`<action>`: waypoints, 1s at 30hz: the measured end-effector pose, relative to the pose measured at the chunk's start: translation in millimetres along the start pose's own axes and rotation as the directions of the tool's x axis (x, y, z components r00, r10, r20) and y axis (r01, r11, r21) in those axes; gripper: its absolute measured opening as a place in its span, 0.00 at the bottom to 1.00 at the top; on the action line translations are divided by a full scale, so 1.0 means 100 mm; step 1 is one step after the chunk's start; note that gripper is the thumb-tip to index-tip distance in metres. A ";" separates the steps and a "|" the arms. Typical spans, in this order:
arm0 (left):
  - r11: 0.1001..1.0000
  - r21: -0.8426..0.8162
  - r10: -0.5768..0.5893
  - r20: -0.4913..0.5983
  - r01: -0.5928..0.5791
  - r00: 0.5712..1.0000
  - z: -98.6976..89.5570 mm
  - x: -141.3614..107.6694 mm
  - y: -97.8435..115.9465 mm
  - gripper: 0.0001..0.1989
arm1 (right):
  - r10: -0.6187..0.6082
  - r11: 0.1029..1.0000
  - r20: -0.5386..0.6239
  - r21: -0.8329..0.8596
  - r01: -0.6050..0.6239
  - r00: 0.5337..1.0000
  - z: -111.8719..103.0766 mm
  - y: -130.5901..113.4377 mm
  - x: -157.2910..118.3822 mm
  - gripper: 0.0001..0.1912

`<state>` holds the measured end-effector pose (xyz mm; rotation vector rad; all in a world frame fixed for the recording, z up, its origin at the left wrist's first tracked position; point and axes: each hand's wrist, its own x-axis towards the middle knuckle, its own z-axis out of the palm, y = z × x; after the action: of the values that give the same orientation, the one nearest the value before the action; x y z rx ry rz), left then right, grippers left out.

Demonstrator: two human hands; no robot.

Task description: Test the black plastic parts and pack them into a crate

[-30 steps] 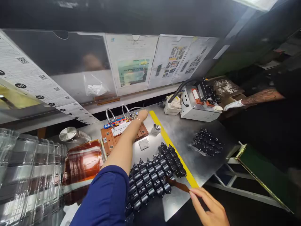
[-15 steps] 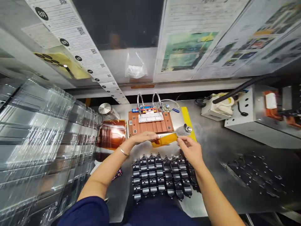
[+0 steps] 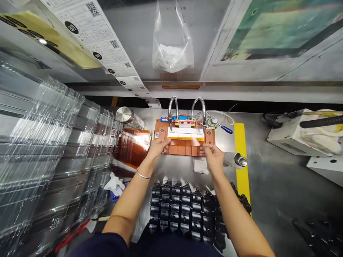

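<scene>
A strip of amber film (image 3: 185, 142) lies stretched between my two hands over the brown fixture block (image 3: 180, 150). Its far edge meets the white perforated bar (image 3: 184, 133) on the block; whether it passes under the bar is hard to see. My left hand (image 3: 158, 147) pinches the strip's left end, thumb and finger together. At the right end my right hand (image 3: 213, 156) is closed on the film near the block's front corner. Behind the bar sit a blue clamp part (image 3: 184, 118) and two bent metal hoses (image 3: 198, 101).
Stacked clear plastic trays (image 3: 53, 150) rise on the left, beside amber sheets (image 3: 132, 148) and a lidded jar (image 3: 130, 117). Black moulded parts (image 3: 184, 207) lie in front of me. To the right are a shiny metal cylinder (image 3: 234, 159), yellow tape (image 3: 241, 139) and a white device (image 3: 302, 132).
Both hands have carried the amber film forward from in front of the block to the white bar, and it now lies flatter. The view has moved closer to the fixture.
</scene>
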<state>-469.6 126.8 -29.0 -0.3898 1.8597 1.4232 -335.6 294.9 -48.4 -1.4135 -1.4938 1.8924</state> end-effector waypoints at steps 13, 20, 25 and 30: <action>1.000 0.031 0.007 -0.059 -0.006 0.998 0.04 0.18 0.06 0.20 | 0.072 0.992 -0.072 -0.099 -0.079 0.995 0.09 -0.13 0.12 0.10; 0.999 0.042 0.020 -0.055 -0.018 0.998 0.04 0.20 0.08 0.21 | 0.075 0.991 -0.076 -0.109 -0.083 0.994 0.11 -0.16 0.15 0.10; 0.999 0.025 0.044 -0.055 -0.043 0.998 0.04 0.20 0.07 0.20 | 0.105 0.988 -0.090 -0.108 -0.114 0.990 0.13 -0.18 0.15 0.10; 0.998 0.017 0.065 -0.042 -0.064 0.997 0.04 0.22 0.04 0.20 | 0.096 0.989 -0.074 -0.108 -0.104 0.993 0.12 -0.18 0.15 0.10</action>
<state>-485.5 136.5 -42.6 -0.3577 1.9323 1.4531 -358.0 306.6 -40.5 -1.6152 -1.5439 1.8226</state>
